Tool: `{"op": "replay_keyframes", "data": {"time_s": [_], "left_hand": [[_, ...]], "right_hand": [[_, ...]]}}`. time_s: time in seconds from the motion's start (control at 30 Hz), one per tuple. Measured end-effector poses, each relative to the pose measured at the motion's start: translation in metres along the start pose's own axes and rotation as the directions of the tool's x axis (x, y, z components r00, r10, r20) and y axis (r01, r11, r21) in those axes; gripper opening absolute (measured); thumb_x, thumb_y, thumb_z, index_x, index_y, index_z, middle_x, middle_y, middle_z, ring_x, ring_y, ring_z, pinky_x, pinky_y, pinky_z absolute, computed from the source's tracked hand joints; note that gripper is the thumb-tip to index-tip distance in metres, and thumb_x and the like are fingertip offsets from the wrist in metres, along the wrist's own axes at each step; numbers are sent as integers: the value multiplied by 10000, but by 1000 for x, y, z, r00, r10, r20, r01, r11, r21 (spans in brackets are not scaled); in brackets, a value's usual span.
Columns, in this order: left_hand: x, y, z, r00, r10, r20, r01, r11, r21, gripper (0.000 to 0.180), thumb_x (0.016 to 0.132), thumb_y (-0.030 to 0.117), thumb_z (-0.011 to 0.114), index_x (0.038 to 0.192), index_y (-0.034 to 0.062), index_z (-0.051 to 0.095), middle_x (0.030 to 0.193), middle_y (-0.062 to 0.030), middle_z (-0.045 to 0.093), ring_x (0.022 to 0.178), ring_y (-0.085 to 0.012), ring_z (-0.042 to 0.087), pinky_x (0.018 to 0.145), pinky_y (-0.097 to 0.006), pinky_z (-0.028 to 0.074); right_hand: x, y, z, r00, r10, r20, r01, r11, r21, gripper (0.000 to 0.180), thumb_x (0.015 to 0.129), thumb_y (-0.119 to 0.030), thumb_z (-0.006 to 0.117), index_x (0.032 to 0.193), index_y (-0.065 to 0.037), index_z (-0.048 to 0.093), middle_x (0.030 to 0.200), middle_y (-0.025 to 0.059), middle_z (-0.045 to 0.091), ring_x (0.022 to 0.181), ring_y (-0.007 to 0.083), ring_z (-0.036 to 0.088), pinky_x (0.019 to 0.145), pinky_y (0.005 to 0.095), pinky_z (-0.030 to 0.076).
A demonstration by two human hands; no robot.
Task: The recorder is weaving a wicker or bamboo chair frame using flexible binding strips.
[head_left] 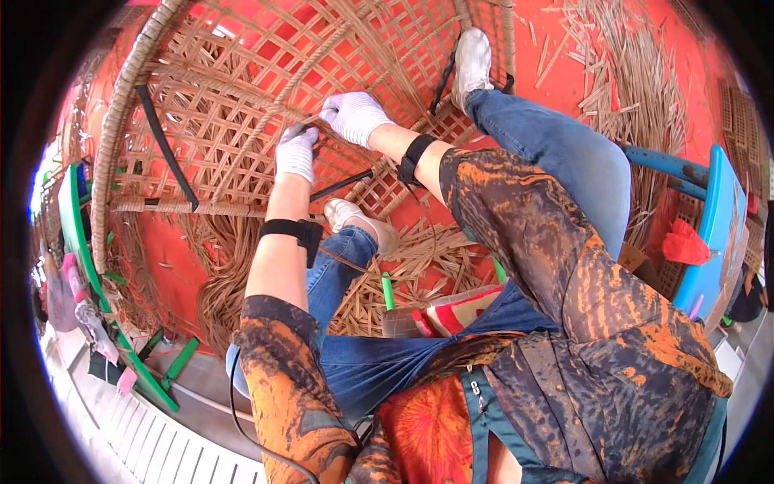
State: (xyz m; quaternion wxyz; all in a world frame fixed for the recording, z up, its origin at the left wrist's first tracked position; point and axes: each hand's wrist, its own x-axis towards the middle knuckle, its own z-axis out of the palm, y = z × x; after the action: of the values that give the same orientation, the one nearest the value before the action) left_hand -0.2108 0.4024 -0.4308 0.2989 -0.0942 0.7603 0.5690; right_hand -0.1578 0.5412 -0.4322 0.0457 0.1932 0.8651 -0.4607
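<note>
A large woven cane panel [234, 153] with an open lattice and a rope-wrapped rim leans in front of me. My left hand [297, 152], in a white striped glove with grey fingertips, is closed at the lattice. Just right of it and slightly farther away, my right hand [355, 117], gloved alike, has its fingers curled together against the weave. The fingertips of both hands nearly meet. Whatever thin piece they pinch is too small to make out. Black straps [167, 149] are fixed to the panel at several places.
Loose cane strips [637, 97] lie on the red floor at right, and a long bundle [230, 274] hangs at left. Short offcuts [435, 258] cover the floor between my legs. A blue chair [703, 234] stands at right, a green frame [121, 323] at left. My shoe [472, 64] touches the panel.
</note>
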Motion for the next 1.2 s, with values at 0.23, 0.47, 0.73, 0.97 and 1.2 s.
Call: {"op": "replay_keyframes", "data": {"time_s": [0.23,0.47,0.73,0.97,1.2], "left_hand": [[-6,-13,8,980,191,55,-172,953,-251,362,814,-115,516,1155,2,551,1014,-82,620,903,-168,589,790,-289,485],[-18,-8,7,969,246,35,-241,965,-106,347,843,-93,508,1154,39,586,1011,-77,631,889,-140,574,786,-268,476],[-18,9,-3,945,326,-29,-196,634,749,225,884,197,564,1068,79,619,914,-219,661,874,-342,641,797,-418,478],[-83,51,-9,932,86,351,-356,49,933,273,878,265,482,941,67,659,930,-215,658,913,-370,633,819,-454,495],[-252,89,57,585,-378,717,-732,134,668,219,816,202,542,850,33,677,835,-206,666,800,-337,663,728,-420,530]], "right_hand": [[8,-12,20,984,179,-21,-175,976,128,275,840,-320,567,946,-99,690,889,161,663,862,332,634,798,401,500],[11,-14,14,974,222,42,-224,973,61,356,834,-422,568,939,-106,694,929,155,667,889,319,638,796,409,499],[17,-15,6,937,288,196,-253,950,-186,460,825,-451,588,1065,-68,670,1094,160,648,1015,314,624,846,421,511],[-17,-47,-1,988,149,34,-148,988,-42,445,882,-439,513,924,-25,673,899,208,666,896,299,649,827,424,499],[14,-4,22,798,260,543,-496,795,349,478,854,-448,556,907,16,664,849,196,665,853,324,644,781,398,493]]}}
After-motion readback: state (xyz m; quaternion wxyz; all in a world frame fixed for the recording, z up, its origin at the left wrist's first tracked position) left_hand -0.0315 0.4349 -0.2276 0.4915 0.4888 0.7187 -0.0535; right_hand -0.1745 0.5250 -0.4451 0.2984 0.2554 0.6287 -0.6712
